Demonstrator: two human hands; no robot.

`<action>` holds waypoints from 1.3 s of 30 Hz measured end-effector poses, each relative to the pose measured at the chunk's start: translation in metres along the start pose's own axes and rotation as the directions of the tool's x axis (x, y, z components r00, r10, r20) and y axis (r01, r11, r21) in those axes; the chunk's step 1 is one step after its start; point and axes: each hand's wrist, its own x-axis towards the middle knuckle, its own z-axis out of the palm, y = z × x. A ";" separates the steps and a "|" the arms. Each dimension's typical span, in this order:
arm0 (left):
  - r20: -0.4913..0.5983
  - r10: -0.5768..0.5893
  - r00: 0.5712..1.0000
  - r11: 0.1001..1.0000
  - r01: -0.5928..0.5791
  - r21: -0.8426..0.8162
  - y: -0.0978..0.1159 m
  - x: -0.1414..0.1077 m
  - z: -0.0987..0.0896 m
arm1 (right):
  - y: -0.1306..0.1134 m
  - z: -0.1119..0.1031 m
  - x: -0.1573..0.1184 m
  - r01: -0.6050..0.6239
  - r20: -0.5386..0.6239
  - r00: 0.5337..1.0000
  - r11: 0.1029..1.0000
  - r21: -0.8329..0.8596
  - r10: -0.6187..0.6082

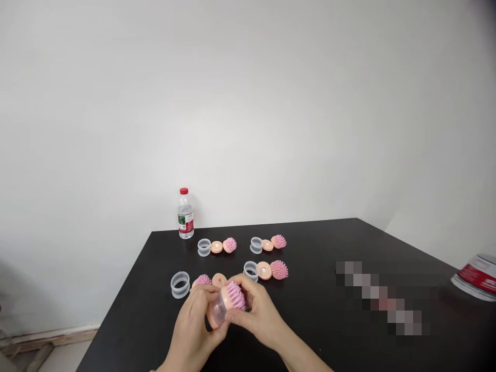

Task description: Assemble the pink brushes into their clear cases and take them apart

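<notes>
Near the front of the black table, both my hands grip one small scrub brush (235, 295) with pink bristles, a clear middle and a peach base. My left hand (196, 325) wraps the clear body and base, while my right hand (260, 314) pinches around the bristle end. Just behind them lie another pink brush head (202, 280) and a peach disc (219, 280), partly covered by my fingers. A clear ring (180, 285) stands left of these. Beyond my right hand sit a clear ring (251, 270), a peach disc (264, 270) and a pink brush head (279, 269).
Farther back are two more rows of clear ring (204, 247), peach disc (216, 247) and brush head (230, 245). A water bottle (186, 217) with a red cap stands at the back left by the wall. A red-and-white object (478, 276) lies at the right; a pixelated patch hides something nearby.
</notes>
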 end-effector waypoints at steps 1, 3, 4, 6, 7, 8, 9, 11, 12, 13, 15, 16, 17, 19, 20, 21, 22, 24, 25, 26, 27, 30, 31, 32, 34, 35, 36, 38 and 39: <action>0.022 -0.029 0.999 0.999 0.029 -0.035 0.002 0.002 -0.002 | -0.004 -0.002 -0.001 0.019 0.027 0.999 1.000 -0.011 -0.019; 0.058 -0.080 0.995 0.992 0.085 -0.098 0.004 0.005 -0.005 | -0.009 -0.007 -0.003 0.053 0.088 0.995 0.999 -0.011 -0.052; 0.071 -0.100 0.992 0.987 0.108 -0.118 0.005 0.006 -0.006 | -0.010 -0.008 -0.003 0.057 0.113 0.992 0.998 0.000 -0.057; 0.090 -0.124 0.988 0.982 0.135 -0.129 0.005 0.006 -0.005 | -0.010 -0.011 -0.003 0.023 0.126 0.992 0.999 0.029 -0.026; 0.096 -0.127 0.987 0.983 0.138 -0.124 0.005 0.005 -0.004 | -0.008 -0.011 -0.003 -0.005 0.113 0.994 1.000 0.029 0.002; 0.102 -0.121 0.987 0.985 0.132 -0.115 0.005 0.004 -0.003 | -0.007 -0.011 -0.003 -0.036 0.091 0.995 0.999 0.012 0.034; 0.108 -0.109 0.988 0.988 0.120 -0.102 0.005 0.002 -0.002 | -0.006 -0.011 -0.002 -0.066 0.067 0.995 0.997 -0.025 0.068; 0.122 -0.084 0.989 0.993 0.094 -0.073 0.004 0.000 0.000 | -0.005 -0.011 -0.001 -0.117 0.031 0.992 0.987 -0.112 0.121; 0.129 -0.076 0.989 0.995 0.084 -0.061 0.003 -0.001 0.001 | -0.006 -0.012 -0.001 -0.126 0.038 0.991 0.983 -0.136 0.132; 0.136 -0.072 0.988 0.995 0.079 -0.052 0.003 -0.002 0.002 | -0.008 -0.012 -0.001 -0.119 0.061 0.990 0.983 -0.136 0.129; 0.138 -0.078 0.987 0.996 0.084 -0.038 0.002 -0.003 0.001 | -0.012 -0.015 -0.001 -0.078 0.127 0.988 0.993 -0.083 0.088; 0.133 -0.083 0.988 0.996 0.088 -0.033 0.001 -0.003 0.001 | -0.013 -0.015 -0.001 -0.062 0.154 0.986 0.997 -0.047 0.068; 0.126 -0.084 0.988 0.996 0.088 -0.028 0.001 -0.003 0.001 | -0.013 -0.016 -0.002 -0.061 0.171 0.983 0.998 -0.021 0.064; 0.112 -0.068 0.991 0.997 0.070 -0.015 0.001 -0.002 0.000 | -0.012 -0.016 -0.002 -0.108 0.170 0.979 0.994 -0.014 0.108; 0.106 -0.047 0.993 0.999 0.049 -0.008 0.001 -0.002 0.000 | -0.010 -0.016 -0.002 -0.138 0.161 0.977 0.990 -0.026 0.140; 0.101 -0.021 0.995 1.000 0.021 0.000 0.001 -0.001 0.000 | -0.009 -0.016 -0.002 -0.158 0.156 0.974 0.987 -0.043 0.162; 0.094 0.005 0.996 1.000 -0.006 0.010 0.001 -0.001 0.000 | -0.008 -0.016 -0.001 -0.163 0.159 0.973 0.985 -0.055 0.170; 0.080 0.034 0.996 0.999 -0.037 0.036 -0.001 -0.002 0.001 | -0.006 -0.016 0.000 -0.137 0.187 0.972 0.990 -0.042 0.142; 0.074 0.038 0.997 0.998 -0.042 0.050 -0.001 -0.002 0.001 | -0.005 -0.016 0.000 -0.119 0.205 0.971 0.993 -0.020 0.121; 0.069 0.038 0.997 0.997 -0.042 0.064 -0.002 -0.003 0.002 | -0.004 -0.015 0.001 -0.110 0.211 0.972 0.994 0.004 0.107; 0.065 0.037 0.997 0.996 -0.041 0.076 -0.004 -0.004 0.003 | -0.002 -0.015 0.002 -0.115 0.202 0.973 0.993 0.025 0.107; 0.057 0.052 0.997 0.993 -0.058 0.101 -0.006 -0.005 0.006 | 0.005 -0.013 0.004 -0.166 0.137 0.978 0.984 0.064 0.156; 0.059 0.060 0.996 0.992 -0.066 0.106 -0.006 -0.006 0.007 | 0.008 -0.012 0.005 -0.177 0.125 0.978 0.982 0.071 0.167; 0.064 0.067 0.996 0.991 -0.074 0.109 -0.007 -0.006 0.008 | 0.010 -0.012 0.005 -0.177 0.123 0.978 0.981 0.076 0.167; 0.083 0.068 0.994 0.991 -0.078 0.112 -0.007 -0.006 0.008 | 0.012 -0.011 0.006 -0.154 0.147 0.979 0.984 0.093 0.140; 0.094 0.061 0.994 0.991 -0.071 0.112 -0.007 -0.005 0.008 | 0.013 -0.011 0.006 -0.140 0.160 0.980 0.985 0.103 0.123; 0.105 0.046 0.993 0.992 -0.058 0.113 -0.007 -0.005 0.008 | 0.013 -0.012 0.006 -0.129 0.166 0.980 0.986 0.108 0.110; 0.119 0.010 0.993 0.993 -0.024 0.119 -0.006 -0.005 0.007 | 0.013 -0.012 0.006 -0.124 0.163 0.981 0.987 0.106 0.106; 0.119 -0.003 0.993 0.992 -0.012 0.124 -0.006 -0.005 0.007 | 0.013 -0.012 0.006 -0.130 0.157 0.981 0.987 0.097 0.113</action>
